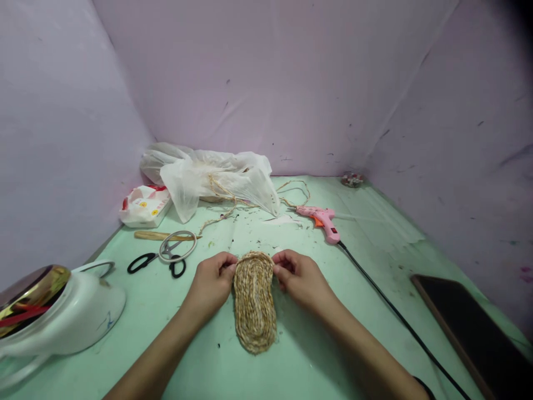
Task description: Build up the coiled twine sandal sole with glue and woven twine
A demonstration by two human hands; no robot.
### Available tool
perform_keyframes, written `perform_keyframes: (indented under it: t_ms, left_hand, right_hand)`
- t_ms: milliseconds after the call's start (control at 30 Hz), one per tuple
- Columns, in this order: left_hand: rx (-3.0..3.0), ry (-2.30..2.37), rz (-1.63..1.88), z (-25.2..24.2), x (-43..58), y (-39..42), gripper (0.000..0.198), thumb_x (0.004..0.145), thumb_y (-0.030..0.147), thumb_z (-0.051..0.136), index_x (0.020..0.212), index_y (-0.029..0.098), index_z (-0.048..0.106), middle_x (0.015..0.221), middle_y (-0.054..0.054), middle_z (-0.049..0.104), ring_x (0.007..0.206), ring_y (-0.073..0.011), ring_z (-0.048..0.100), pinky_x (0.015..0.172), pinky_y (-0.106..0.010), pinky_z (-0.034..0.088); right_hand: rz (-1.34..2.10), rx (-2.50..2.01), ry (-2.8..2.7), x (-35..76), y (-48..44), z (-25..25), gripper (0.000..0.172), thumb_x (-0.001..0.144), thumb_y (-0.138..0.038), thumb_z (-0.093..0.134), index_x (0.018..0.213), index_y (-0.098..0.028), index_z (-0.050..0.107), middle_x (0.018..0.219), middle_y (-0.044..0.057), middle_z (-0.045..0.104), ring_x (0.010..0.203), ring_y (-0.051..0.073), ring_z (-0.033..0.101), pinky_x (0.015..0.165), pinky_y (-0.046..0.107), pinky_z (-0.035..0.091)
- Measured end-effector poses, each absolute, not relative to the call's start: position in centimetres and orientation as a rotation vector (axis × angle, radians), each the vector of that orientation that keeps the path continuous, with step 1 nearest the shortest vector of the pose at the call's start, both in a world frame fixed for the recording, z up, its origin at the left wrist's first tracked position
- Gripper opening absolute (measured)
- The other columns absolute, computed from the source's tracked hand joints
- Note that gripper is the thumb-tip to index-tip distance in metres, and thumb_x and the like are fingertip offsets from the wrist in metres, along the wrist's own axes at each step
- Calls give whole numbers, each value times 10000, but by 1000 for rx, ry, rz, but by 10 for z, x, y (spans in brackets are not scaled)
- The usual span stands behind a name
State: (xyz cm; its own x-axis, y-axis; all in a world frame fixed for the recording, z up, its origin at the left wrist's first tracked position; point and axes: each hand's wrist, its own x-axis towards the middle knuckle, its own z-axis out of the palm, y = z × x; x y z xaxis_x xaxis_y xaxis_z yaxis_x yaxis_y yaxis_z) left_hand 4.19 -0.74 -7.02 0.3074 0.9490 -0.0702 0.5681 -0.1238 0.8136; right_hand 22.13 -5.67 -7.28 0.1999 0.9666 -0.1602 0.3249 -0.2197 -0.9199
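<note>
Between my hands lies a woven straw sole [255,303], an elongated oval of coiled braided cord, with its long side pointing towards me. My left hand [217,273] pinches its upper left edge between thumb and fingers. On the other side, my right hand [296,276] grips the upper right edge in the same way. A pink glue gun [318,216] rests beyond my right hand, its black cable running towards me. Past my left hand are black-handled scissors [167,253] with a pale ring [178,259] over them and a pointed wooden stick [152,235].
At the back, a white plastic bag [225,169] has loose braided cord [222,215] trailing from it. A white and red packet [145,206] stands at back left. A white lamp-like object [89,314] is at left, a dark phone or tablet [470,328] at right.
</note>
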Motion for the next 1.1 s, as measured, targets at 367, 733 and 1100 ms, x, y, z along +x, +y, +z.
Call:
perform_keyframes:
  t_ms: [367, 733, 1100]
  left_hand:
    - [1285, 1252, 694, -57, 45, -8, 181, 598, 277, 606, 689, 123, 579, 454, 41, 524, 406, -89, 479, 433, -222, 415]
    - [1209, 1247, 725, -53, 45, -8, 152, 547, 204, 644, 658, 121, 580, 469, 32, 556, 411, -88, 513, 455, -236, 455]
    - [1228, 1212, 723, -53, 44, -8, 152, 551, 186, 635, 655, 137, 536, 481, 48, 547, 411, -83, 509, 444, -225, 437]
  right_hand:
    - [1156, -1566, -989, 219, -56, -70, 77, 638, -171, 543, 691, -159, 596, 602, -2, 581, 518, 117, 532, 522, 255, 490]
    - [1125, -1565, -974, 220, -57, -70, 95, 623, -210, 582, 698, -164, 618, 616, 17, 620, 542, 140, 562, 569, 286, 491]
    - [1144, -1530, -977, 219, -58, -68, 66, 604, -205, 582, 659, -168, 573, 567, -9, 587, 532, 131, 559, 555, 267, 477]
